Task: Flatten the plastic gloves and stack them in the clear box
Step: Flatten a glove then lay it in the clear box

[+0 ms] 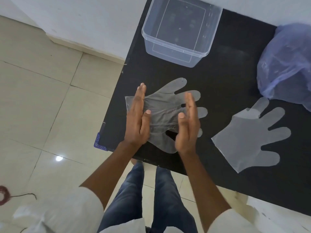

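A thin clear plastic glove (pixel 164 113) lies spread on the black table (pixel 227 84), fingers pointing right. My left hand (pixel 137 120) stands on its edge over the glove's cuff side, fingers straight. My right hand (pixel 188 125) stands on edge over the glove's fingers, palm facing the left hand. Neither hand grips anything. A second glove (pixel 252 137) lies flat to the right. The clear box (pixel 180 29) stands at the back of the table and looks empty.
A bluish plastic bag (pixel 287 64) bulges at the table's right edge. The table's left corner has a blue guard (pixel 99 143). Tiled floor lies to the left, and a red cord (pixel 5 195) lies on it at the far left.
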